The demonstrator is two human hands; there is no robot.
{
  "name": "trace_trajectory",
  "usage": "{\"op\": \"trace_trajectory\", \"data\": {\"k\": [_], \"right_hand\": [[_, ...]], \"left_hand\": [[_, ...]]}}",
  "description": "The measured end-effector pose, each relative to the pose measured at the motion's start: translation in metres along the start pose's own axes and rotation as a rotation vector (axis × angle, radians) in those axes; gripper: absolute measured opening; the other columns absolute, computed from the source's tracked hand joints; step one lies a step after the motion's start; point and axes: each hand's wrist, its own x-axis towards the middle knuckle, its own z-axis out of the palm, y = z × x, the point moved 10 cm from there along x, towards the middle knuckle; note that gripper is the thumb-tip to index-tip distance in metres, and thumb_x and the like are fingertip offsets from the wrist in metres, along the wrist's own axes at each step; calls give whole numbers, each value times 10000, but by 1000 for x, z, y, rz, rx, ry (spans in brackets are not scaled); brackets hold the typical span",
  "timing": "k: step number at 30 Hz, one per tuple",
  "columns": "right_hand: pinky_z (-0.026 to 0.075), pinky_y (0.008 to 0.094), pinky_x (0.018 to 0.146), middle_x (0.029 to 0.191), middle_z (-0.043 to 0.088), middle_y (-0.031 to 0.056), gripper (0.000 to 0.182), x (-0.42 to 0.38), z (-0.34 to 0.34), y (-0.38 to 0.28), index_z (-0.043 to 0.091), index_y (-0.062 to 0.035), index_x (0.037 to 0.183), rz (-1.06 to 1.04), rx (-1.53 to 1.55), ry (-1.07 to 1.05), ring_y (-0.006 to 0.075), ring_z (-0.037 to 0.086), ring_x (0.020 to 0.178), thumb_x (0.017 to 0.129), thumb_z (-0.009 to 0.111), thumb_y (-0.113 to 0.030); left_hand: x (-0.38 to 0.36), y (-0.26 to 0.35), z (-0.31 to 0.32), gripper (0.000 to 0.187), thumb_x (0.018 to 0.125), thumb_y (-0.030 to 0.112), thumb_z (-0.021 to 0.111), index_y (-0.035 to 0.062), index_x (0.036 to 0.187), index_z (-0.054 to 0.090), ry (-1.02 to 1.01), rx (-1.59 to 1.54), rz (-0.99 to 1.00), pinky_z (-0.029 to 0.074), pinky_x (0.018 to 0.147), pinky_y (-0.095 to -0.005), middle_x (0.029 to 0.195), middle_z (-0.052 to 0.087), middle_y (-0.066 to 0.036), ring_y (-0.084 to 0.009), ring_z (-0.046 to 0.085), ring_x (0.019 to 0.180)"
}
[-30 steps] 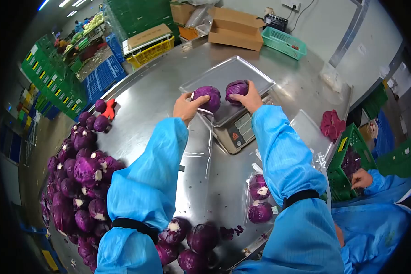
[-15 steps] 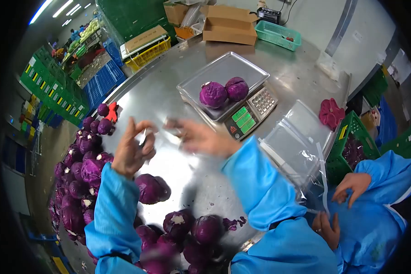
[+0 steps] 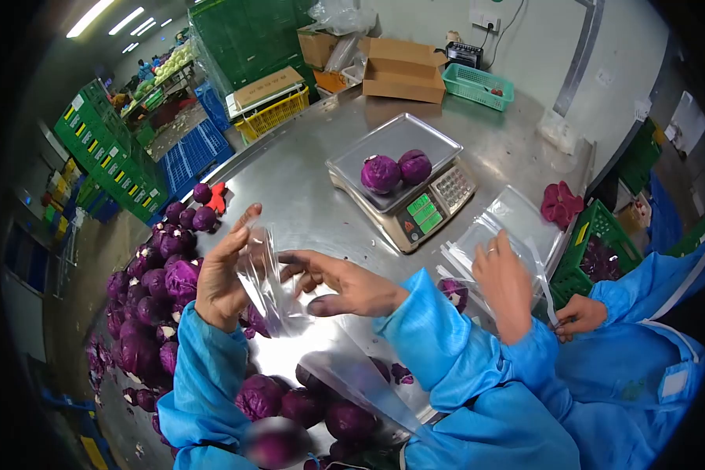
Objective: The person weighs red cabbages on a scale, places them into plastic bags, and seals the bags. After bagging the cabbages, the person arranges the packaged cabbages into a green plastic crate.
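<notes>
A clear plastic bag point(image 3: 265, 286) stretches between my two hands above the steel table, its loose end point(image 3: 360, 384) trailing down to the right over the cabbages. My left hand point(image 3: 223, 278) grips the bag's left side between thumb and fingers. The curled fingers of my right hand point(image 3: 352, 286) are at its right side; their exact grip is partly lost in the shiny film. Below my hands lie several purple cabbages point(image 3: 301, 407). Two more cabbages point(image 3: 381, 174) rest on the tray of a digital scale point(image 3: 423, 213) with its green display lit.
A heap of purple cabbages point(image 3: 145, 313) lines the left edge. On the right, a co-worker's hand point(image 3: 505, 282) reaches over a stack of clear bags point(image 3: 509, 219). Behind the scale are a cardboard box point(image 3: 403, 78) and a green basket point(image 3: 478, 88). A red cloth point(image 3: 562, 205) lies far right.
Blurred in motion before, my hands now have the bag spread between them. The co-worker's hand has moved up onto the bag stack. The whole view has shifted slightly.
</notes>
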Motion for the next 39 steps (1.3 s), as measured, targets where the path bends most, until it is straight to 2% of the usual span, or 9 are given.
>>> {"op": "trace_trajectory", "data": {"k": [3, 7, 9, 13, 19, 25, 35, 37, 39], "right_hand": [[438, 251, 840, 1140, 546, 85, 646, -11, 6, 25, 300, -89, 1397, 211, 442, 4, 132, 562, 954, 848, 629, -177], [444, 221, 783, 980, 603, 14, 256, -11, -60, 46, 582, -27, 1120, 191, -439, 190, 81, 558, 858, 881, 580, -116], [443, 211, 715, 873, 598, -22, 136, -33, -114, 57, 622, -26, 988, 233, 143, 702, 57, 541, 767, 877, 578, -90], [463, 199, 529, 737, 605, 13, 144, -58, -206, 69, 595, -14, 978, 44, -142, 715, 69, 548, 587, 859, 616, -92], [466, 271, 602, 781, 619, 87, 211, -157, -144, -78, 597, -7, 1011, -374, -162, 702, 173, 575, 668, 843, 606, -133], [470, 343, 675, 825, 633, 162, 279, -116, -375, 15, 599, 0, 1045, 68, -928, 1257, 277, 602, 748, 828, 597, -175], [475, 381, 721, 835, 633, 157, 253, -109, -377, 27, 599, 12, 956, 203, -990, 1424, 282, 614, 727, 854, 581, -218], [480, 344, 646, 823, 619, 135, 206, -87, -301, -28, 572, 34, 925, -499, -1526, 1275, 225, 606, 675, 877, 542, -165], [480, 315, 618, 857, 625, 123, 163, -84, -287, 2, 562, 40, 927, -168, -820, 1198, 202, 605, 677, 877, 528, -112]], "left_hand": [[26, 0, -14, 422, 820, 26, 608, 78, 1213, 466, -118, -135, 11, 435, 576, -205, 804, 521, -10, -74, 476, 626], [54, -20, -39, 391, 833, 67, 622, 89, 1200, 488, -89, 64, 73, 419, 549, -184, 867, 548, -10, -69, 468, 600], [54, -65, -56, 299, 848, 145, 629, 88, 1129, 547, 145, 202, -128, 398, 480, -184, 843, 570, -10, -65, 479, 567], [68, -139, -63, 223, 825, 247, 672, 62, 937, 621, -251, 602, -421, 361, 442, -211, 673, 553, 12, -61, 480, 542], [173, -121, -16, 235, 818, 200, 655, 24, 967, 609, -77, 271, -132, 453, 668, -273, 812, 545, -26, -131, 539, 750], [271, -93, 21, 196, 814, 160, 605, 46, 973, 607, 242, 1124, 695, 445, 788, -362, 925, 557, -140, -271, 553, 881], [300, -107, -14, 254, 835, 227, 618, 21, 984, 617, 224, 951, 582, 461, 731, -352, 926, 585, -147, -265, 575, 853], [247, -82, 12, 208, 873, 190, 578, 12, 975, 606, 160, 919, 985, 444, 639, -282, 887, 580, -87, -186, 547, 759], [211, -90, 3, 164, 904, 169, 545, 19, 940, 601, 128, 796, 793, 398, 579, -226, 814, 556, -42, -106, 487, 680]]}}
